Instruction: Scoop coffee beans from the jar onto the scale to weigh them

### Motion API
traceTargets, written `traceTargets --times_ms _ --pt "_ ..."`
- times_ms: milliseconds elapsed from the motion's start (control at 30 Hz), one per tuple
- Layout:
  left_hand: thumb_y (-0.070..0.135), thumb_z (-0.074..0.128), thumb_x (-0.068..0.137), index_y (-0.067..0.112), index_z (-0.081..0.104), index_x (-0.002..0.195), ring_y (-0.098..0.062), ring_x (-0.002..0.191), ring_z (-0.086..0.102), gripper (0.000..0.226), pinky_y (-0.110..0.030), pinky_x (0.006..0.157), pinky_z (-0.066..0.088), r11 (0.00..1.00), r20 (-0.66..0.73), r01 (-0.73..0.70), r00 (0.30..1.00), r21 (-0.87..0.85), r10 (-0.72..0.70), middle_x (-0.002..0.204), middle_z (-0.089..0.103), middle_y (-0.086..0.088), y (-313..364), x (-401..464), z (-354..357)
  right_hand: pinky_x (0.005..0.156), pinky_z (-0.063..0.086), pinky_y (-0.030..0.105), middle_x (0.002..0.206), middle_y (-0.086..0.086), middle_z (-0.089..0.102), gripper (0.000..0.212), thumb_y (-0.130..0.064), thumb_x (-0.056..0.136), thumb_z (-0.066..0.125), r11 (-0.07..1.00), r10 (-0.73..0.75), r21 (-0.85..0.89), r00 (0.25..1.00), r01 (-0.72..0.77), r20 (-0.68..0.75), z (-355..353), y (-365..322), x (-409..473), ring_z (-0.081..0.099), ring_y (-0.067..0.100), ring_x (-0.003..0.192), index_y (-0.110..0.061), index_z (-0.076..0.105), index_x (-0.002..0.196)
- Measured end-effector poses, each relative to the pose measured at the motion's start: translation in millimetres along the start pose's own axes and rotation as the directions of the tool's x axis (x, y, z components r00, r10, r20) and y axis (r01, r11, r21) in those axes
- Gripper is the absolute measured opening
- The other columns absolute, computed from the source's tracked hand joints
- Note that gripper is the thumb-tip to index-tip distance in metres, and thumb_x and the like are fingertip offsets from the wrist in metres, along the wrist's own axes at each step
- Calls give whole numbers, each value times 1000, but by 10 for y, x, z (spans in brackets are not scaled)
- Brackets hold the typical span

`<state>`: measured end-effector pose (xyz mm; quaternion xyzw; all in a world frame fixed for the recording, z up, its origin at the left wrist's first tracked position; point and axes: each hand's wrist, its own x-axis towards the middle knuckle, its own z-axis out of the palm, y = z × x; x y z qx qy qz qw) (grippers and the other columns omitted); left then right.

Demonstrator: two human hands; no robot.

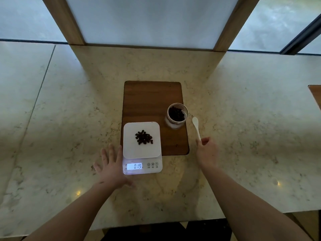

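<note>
A white digital scale (132, 148) stands at the front of a wooden board, its lit display reading 019. A small pile of dark coffee beans (144, 137) lies on its platform. An open glass jar (177, 115) with more beans stands on the board to the right. A white plastic spoon (196, 126) lies on the counter right of the jar, bowl pointing away. My right hand (207, 152) pinches the spoon's handle end. My left hand (111, 167) rests flat on the counter, fingers spread, touching the scale's left side.
The wooden board (151, 100) is set into a marble counter (69, 119). A wood-framed white panel (147, 21) rises behind it. Another wooden board edge (315, 94) shows at the far right. The counter's front edge runs just below my forearms.
</note>
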<state>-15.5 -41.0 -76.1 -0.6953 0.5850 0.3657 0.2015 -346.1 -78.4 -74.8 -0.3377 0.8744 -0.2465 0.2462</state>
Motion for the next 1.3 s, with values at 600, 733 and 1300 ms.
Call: traceTargets --times_ms 600,733,1300 --pt "80 82 47 31 -44 143 -37 134 -50 165 -73 110 -15 1000 -47 -17 999 17 18 150 -52 -7 -80 115 100 82 55 44 98 1 63 17 -38 93 59 991 55 -127 997 -47 58 69 11 40 59 21 90 -22 60 98" --pt "81 81 47 30 -40 147 -38 135 -49 165 -73 110 -14 1000 -43 -8 999 27 10 149 -52 -8 -82 151 125 86 53 47 104 4 59 21 -37 89 64 983 40 -181 993 -18 114 59 -6 3 56 24 97 -21 56 99" --pt "52 22 105 30 21 161 -25 154 17 60 -46 124 21 922 -518 -387 787 7 335 167 24 0 43 -268 -521 114 34 47 164 1 22 64 -46 95 50 736 -483 -108 631 668 607 208 -1044 -1122 24 31 147 -28 28 153"
